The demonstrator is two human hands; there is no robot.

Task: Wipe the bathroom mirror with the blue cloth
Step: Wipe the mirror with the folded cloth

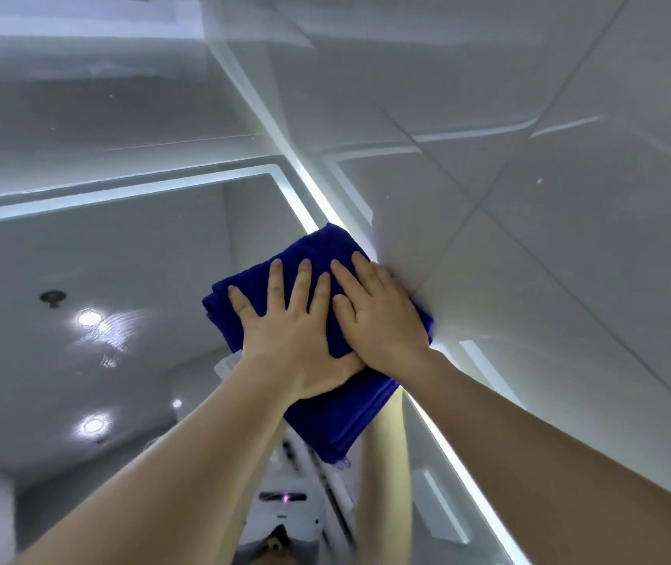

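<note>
The folded blue cloth (337, 413) lies flat against the bathroom mirror (121, 287), close to the mirror's upper right corner and its lit right edge. My left hand (289, 336) presses on the cloth with fingers spread. My right hand (378, 311) presses beside it, its fingers flat and partly over the left hand's thumb side. Both palms cover the cloth's middle, so only its top corner and lower end show. The mirror reflects ceiling lights and my raised arms.
A glowing light strip (297, 205) frames the mirror's top and right edge. Glossy grey wall tiles (550, 197) meet the mirror on the right. Above the mirror runs more tiled wall (80, 108).
</note>
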